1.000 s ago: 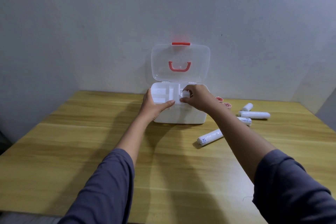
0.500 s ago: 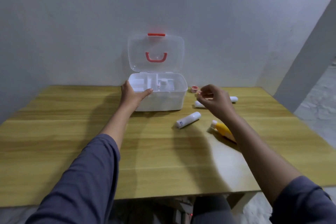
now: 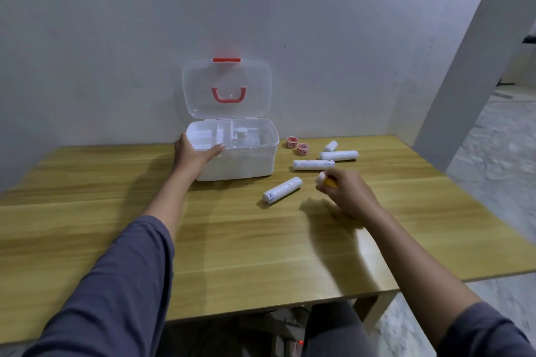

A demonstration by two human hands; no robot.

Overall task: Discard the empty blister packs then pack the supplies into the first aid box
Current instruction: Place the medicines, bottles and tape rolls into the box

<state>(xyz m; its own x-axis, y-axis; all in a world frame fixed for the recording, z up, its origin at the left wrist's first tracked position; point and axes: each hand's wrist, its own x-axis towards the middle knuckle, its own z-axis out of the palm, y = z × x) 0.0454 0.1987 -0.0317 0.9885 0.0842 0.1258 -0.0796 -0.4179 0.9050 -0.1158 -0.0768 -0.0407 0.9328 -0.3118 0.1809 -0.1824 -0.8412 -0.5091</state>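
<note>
A white first aid box (image 3: 252,165) stands open at the back of the wooden table (image 3: 237,240), its clear lid with a red handle upright. A small white bottle (image 3: 241,134) sits inside it. My left hand (image 3: 194,153) grips the box's front left rim. My right hand (image 3: 345,191) is closed on a yellow tube with a white cap (image 3: 324,179), just right of the box. Several white bandage rolls lie around it: one (image 3: 282,190) near my hand, one (image 3: 313,165) behind it, one (image 3: 338,155) further back. Two small red tape rolls (image 3: 297,145) lie by the box.
The table's right edge (image 3: 452,182) drops to a grey floor, with a white pillar (image 3: 475,46) beyond it. The wall stands right behind the box. A short bandage roll (image 3: 330,146) lies near the back edge.
My right hand left the box, swung right over the supplies and closed on the yellow tube. The left hand stayed on the box rim. The view shifted right.
</note>
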